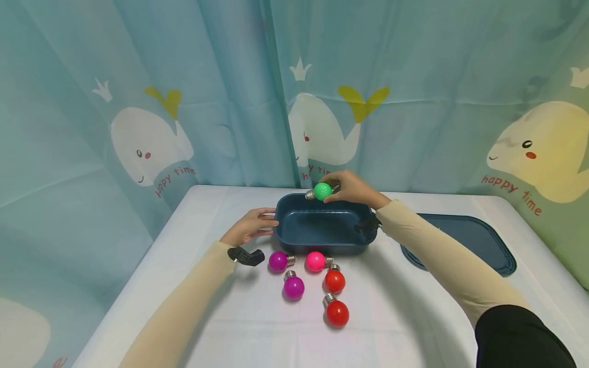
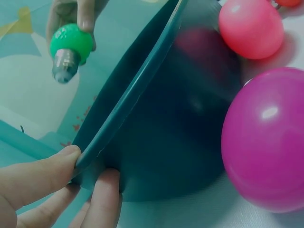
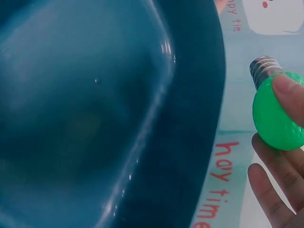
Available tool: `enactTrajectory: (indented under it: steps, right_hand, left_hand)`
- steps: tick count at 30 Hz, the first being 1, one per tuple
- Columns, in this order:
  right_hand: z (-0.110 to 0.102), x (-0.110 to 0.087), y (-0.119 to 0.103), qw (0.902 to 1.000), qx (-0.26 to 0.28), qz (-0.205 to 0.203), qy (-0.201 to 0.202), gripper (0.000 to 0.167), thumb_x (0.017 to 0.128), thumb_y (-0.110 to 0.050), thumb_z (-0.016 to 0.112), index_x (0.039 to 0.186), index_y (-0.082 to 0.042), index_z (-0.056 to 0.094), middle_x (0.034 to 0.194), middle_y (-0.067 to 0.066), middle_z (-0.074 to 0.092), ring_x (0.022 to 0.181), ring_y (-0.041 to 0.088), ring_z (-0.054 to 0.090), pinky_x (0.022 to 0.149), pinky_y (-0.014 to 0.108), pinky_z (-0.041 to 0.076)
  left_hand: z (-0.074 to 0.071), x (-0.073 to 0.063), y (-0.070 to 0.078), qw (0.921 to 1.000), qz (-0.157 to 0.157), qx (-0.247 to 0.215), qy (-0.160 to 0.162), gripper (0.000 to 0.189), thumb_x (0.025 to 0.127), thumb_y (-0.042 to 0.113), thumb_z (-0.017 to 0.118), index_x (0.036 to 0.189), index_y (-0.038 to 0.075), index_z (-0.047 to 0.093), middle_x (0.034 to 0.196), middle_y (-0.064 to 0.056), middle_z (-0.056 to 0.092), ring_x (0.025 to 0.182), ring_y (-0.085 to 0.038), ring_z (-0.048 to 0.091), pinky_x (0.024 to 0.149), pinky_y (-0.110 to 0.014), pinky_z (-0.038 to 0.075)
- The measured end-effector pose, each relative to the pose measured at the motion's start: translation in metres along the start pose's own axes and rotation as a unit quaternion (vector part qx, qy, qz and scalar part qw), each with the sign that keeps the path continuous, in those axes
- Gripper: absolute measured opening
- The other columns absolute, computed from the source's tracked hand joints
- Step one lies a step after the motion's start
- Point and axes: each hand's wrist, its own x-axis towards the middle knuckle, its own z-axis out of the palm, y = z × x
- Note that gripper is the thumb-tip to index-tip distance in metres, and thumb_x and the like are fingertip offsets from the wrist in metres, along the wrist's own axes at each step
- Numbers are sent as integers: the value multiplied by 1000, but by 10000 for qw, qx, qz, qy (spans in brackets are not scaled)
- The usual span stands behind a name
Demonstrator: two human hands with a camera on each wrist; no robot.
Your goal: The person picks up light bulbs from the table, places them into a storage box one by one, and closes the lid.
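In the head view, my right hand (image 1: pixel 352 189) holds a green light bulb (image 1: pixel 323 191) above the far rim of a dark blue rectangular bin (image 1: pixel 322 249). The right wrist view shows the thumb and fingers pinching the green bulb (image 3: pixel 275 114), its silver screw base uncovered. My left hand (image 1: pixel 248 226) rests against the bin's left end, its fingers fairly straight. Up close in the left wrist view, the left thumb (image 2: pixel 42 172) touches the rim and other fingertips lie on the outer wall. The visible part of the bin's floor bears no bulb.
In front of the bin lie two purple bulbs (image 1: pixel 278 261), a pink bulb (image 1: pixel 315 261) and two red bulbs (image 1: pixel 337 313) on the white table (image 1: pixel 248 327). A flat dark blue lid (image 1: pixel 474 240) lies at right, partly behind the right forearm. A whale-print curtain (image 1: pixel 239 102) hangs behind.
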Motion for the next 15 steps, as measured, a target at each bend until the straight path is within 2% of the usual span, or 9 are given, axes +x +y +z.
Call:
enactTrajectory:
  steps: [10, 15]
  right_hand:
    - [20, 16, 6, 9997, 203, -17, -101, 46, 74, -8, 79, 116, 1, 63, 111, 17, 67, 101, 30, 65, 85, 37, 57]
    - [31, 23, 10, 9996, 187, -164, -115, 46, 74, -10, 79, 115, 2, 63, 112, 19, 66, 100, 31, 65, 86, 37, 56]
  left_hand:
    - [1, 0, 2, 10000, -31, 5, 61, 55, 93, 2, 53, 144, 0, 31, 144, -24, 38, 120, -26, 52, 104, -43, 44]
    - [1, -1, 2, 10000, -44, 24, 55, 56, 93, 2, 54, 144, 0, 31, 145, -24, 37, 120, -27, 52, 104, -43, 44]
